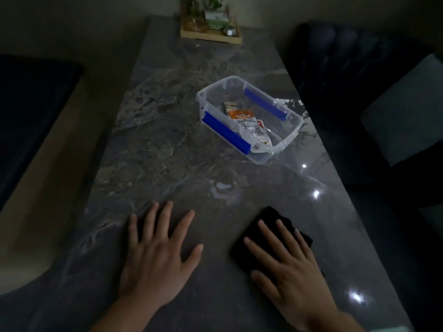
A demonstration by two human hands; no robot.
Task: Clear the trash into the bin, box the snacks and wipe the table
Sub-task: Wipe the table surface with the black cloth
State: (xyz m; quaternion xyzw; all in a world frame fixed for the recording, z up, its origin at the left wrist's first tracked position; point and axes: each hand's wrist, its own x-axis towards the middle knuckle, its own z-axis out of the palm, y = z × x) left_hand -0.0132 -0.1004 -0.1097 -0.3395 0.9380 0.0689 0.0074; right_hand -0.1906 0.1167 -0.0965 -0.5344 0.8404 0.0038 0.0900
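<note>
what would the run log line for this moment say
stage: wiping | right hand: flat on black cloth | left hand: flat on grey marble table | snack packets: in clear plastic box

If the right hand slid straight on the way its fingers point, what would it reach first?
Most likely the clear plastic box, at its near corner. The right hand lies flat on the black cloth, fingers pointing up-left; bare table lies between. The line may pass just left of the box.

Black cloth (261,226); grey marbled table (155,144); clear box (285,142), blue clips (225,133).
</note>
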